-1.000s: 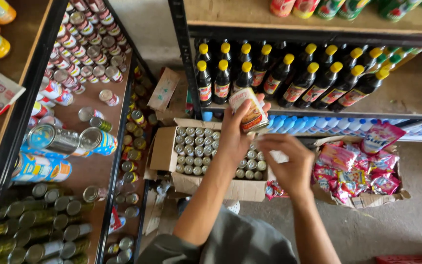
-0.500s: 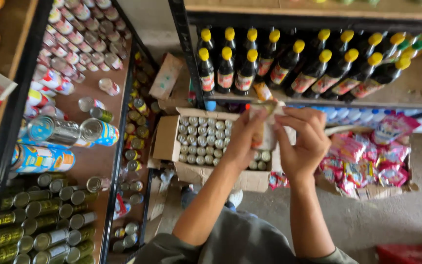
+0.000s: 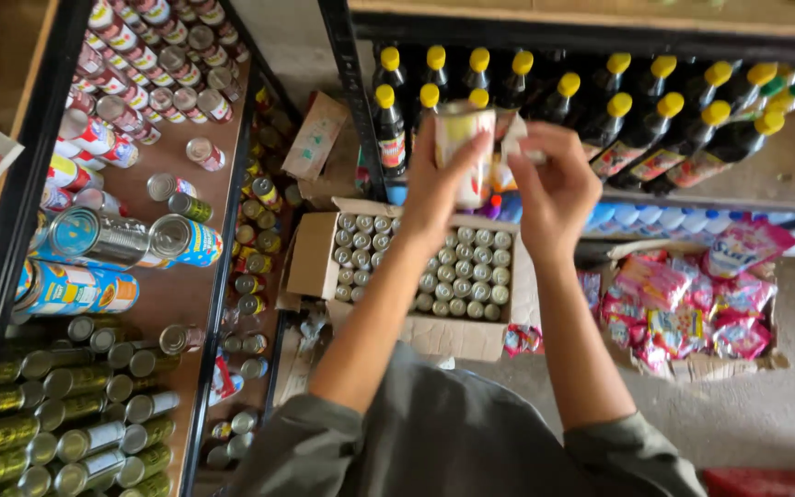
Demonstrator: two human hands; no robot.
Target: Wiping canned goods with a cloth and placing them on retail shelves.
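Both hands holding up one small can over an open carton of cans.
Left hand (image 3: 439, 189) is wrapping fingers round the can (image 3: 465, 152); right hand (image 3: 554, 189) is pinching a pale tag (image 3: 513, 129) at its rim; cardboard box (image 3: 310, 262) sitting below; dark yellow-capped bottles (image 3: 641, 124) standing behind.

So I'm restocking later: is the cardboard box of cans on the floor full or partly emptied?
Nearly full: the open cardboard box shows close rows of can tops. Its front edge is hidden by the arms.
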